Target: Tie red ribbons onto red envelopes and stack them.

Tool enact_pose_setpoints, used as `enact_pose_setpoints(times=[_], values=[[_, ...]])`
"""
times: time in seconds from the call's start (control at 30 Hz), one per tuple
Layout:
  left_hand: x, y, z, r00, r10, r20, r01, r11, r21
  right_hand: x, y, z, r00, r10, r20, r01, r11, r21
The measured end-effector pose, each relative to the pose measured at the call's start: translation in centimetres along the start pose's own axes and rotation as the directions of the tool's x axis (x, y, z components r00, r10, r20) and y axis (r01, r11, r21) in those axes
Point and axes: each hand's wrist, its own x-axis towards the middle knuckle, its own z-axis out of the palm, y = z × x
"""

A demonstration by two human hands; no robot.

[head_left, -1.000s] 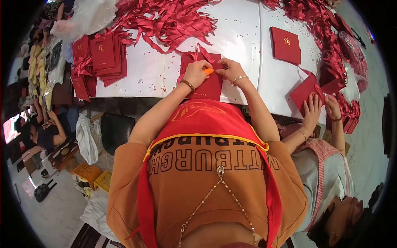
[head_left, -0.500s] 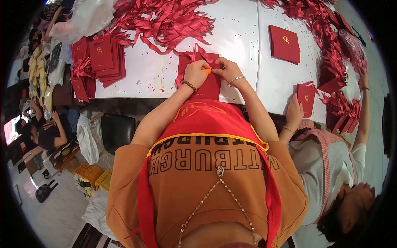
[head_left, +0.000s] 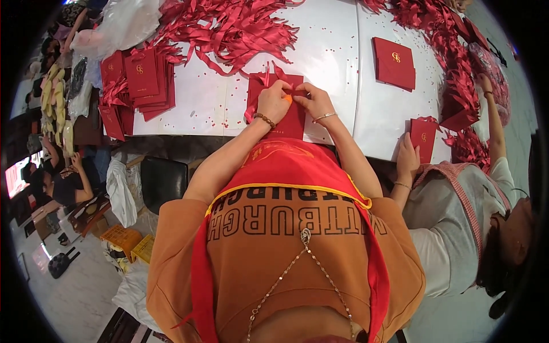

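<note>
A flat red paper gift bag (head_left: 287, 127) lies on the white table in front of me, its top side away from me. Red ribbon (head_left: 279, 71) loops over its far edge and runs down between my hands. My left hand (head_left: 273, 102), with a beaded bracelet at the wrist, is closed in a pinch on a small orange thing (head_left: 288, 99) whose kind I cannot make out. Right beside it, my right hand (head_left: 316, 103) pinches at the ribbon over the bag. The fingertips of both hands nearly meet, and the exact spot they grip is partly hidden.
A heap of red ribbons (head_left: 234, 34) lies at the far side. Stacked red bags (head_left: 143, 80) stand at the left, more red bags (head_left: 394, 63) at the right. Red bits dot the white table (head_left: 326, 34). At my right, a co-worker's hand (head_left: 408, 157) holds a red bag (head_left: 423, 140).
My hands stay at the same bag, with only slight finger shifts; less of the orange thing shows. The co-worker at the right has leaned and moved the farther arm toward the far side.
</note>
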Motion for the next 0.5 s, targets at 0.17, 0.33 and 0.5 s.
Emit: enact_pose_setpoints(times=[0.17, 0.33, 0.5], values=[[0.1, 0.0, 0.3, 0.998, -0.059, 0.028, 0.061, 0.994, -0.093, -0.4, -0.4, -0.2, 0.999, 0.038, 0.004, -0.038, 0.999, -0.015], [-0.3, -0.3, 1.1, 1.0, 0.003, -0.006, -0.003, 0.997, -0.083, -0.4, -0.7, -0.5, 0.994, 0.109, 0.014, -0.109, 0.994, -0.026], [-0.2, -1.0, 1.4, 1.0, -0.002, 0.0, 0.002, 0.984, -0.179, 0.0, -0.7, -0.7, 0.992, -0.126, 0.012, 0.125, 0.957, -0.26]])
